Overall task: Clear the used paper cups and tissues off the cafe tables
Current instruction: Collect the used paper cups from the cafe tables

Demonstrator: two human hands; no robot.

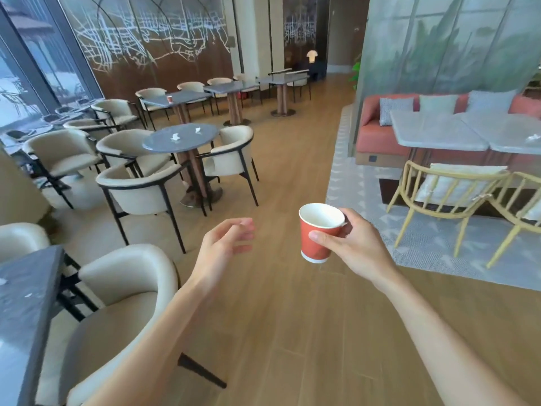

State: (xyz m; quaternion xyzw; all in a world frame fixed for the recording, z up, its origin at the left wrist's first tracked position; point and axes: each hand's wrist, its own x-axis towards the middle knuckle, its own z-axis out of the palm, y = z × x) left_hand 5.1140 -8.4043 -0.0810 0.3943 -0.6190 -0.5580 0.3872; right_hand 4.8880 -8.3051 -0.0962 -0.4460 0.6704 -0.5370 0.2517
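My right hand [355, 247] holds a red paper cup [317, 234] upright over the wooden floor, thumb across its front. The cup looks empty inside. My left hand [227, 244] hangs beside it, fingers loose and holding nothing. Two crumpled white tissues [175, 137] [198, 130] lie on a round grey table [164, 146] ahead on the left. Another red cup [169, 98] stands on a farther rectangular table [187, 98]. A tissue [532, 138] lies on the pale table [433, 136] at the right. Small white scraps [27, 295] lie on the dark table [26, 317] at my near left.
Cream armchairs [123, 276] surround the left-hand tables. Yellow wooden chairs [445, 194] stand on a grey rug by a coral sofa [377, 136] on the right. A wooden-floor aisle [292, 159] runs between them toward more tables at the back.
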